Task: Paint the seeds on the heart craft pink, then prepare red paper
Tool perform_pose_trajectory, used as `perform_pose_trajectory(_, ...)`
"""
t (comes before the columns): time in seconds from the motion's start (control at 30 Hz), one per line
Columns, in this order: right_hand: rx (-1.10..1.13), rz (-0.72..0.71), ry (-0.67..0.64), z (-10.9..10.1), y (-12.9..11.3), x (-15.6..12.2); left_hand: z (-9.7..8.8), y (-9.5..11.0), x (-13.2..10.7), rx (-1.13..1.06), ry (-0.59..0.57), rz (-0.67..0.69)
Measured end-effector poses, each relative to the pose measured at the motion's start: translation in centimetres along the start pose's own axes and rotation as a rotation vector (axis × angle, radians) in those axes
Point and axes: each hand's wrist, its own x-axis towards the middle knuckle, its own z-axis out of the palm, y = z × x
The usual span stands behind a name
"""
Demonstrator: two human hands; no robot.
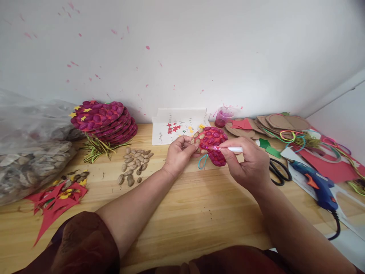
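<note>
My left hand point(182, 154) is closed on the left edge of a round craft piece point(214, 140) covered in peanuts. Most of its peanuts are magenta; those near my left fingers are plain tan. A blue cord loop point(202, 162) hangs from its lower edge, and a bit of yellow shows at the top. My right hand point(247, 161) pinches a white-handled paintbrush point(234, 149), its pink-stained end against the magenta peanuts. Loose peanuts point(137, 161) lie to the left of my left hand. Behind the piece, a white paper point(161, 131) carries red stars point(173, 128) and smaller yellow shapes.
Left: a stack of magenta peanut pieces point(105, 120), a plastic bag of peanuts point(37, 163) and red scraps point(61, 198). Behind: a cup of magenta liquid point(222, 117). Right: cardboard discs point(282, 121), black-handled scissors point(280, 172) and a blue glue gun point(319, 184) with its cord.
</note>
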Motion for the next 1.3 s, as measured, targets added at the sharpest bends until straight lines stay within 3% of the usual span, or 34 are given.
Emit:
perform_pose_trajectory(0.73,0.062,0.099,0.072,0.16,0.19,-0.34,-0.03,-0.01,0.11,-0.014,0.001,0.005)
perform_pose_trajectory(1.3,0.09,0.093,0.044,0.58,0.05,-0.61,-0.03,-0.01,0.06,-0.001,0.0,-0.012)
